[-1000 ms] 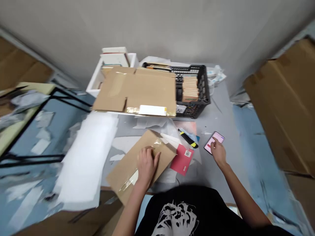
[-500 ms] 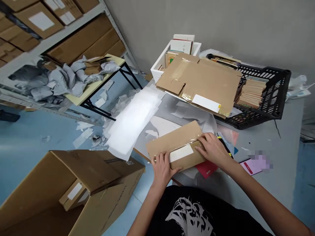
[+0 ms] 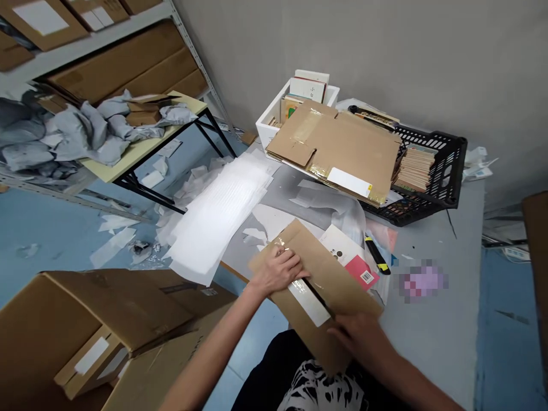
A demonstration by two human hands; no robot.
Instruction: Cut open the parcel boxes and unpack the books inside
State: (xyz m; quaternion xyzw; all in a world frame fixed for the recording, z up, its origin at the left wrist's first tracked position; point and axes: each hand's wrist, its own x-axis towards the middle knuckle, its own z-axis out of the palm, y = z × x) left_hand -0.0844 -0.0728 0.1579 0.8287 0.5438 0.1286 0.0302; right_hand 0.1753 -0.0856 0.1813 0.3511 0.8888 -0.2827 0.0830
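Observation:
A flat folded cardboard box [image 3: 319, 260] lies slanted in front of my body, with a white label [image 3: 310, 302] and clear tape beside a dark slit along its middle. My left hand [image 3: 282, 270] is closed over its far left end, fingers curled at the slit. Slightly blurred, my right hand [image 3: 363, 337] grips the near right part by the slit; some of its fingers are hidden. Beyond the cardboard are a white and pink booklet [image 3: 362, 268] and a black and yellow utility knife [image 3: 377, 255].
Flattened cardboard [image 3: 342, 145] leans across a white bin [image 3: 266, 127] and a black crate [image 3: 454, 177] of books. White foam sheets [image 3: 222, 208] hang over the table's left edge. A big open carton [image 3: 141, 308] stands lower left; grey parcels [image 3: 98, 131] fill a side table.
The cardboard box has turned clockwise, and its near end has come toward my body. My right hand has moved down along it. The booklet and knife are now uncovered.

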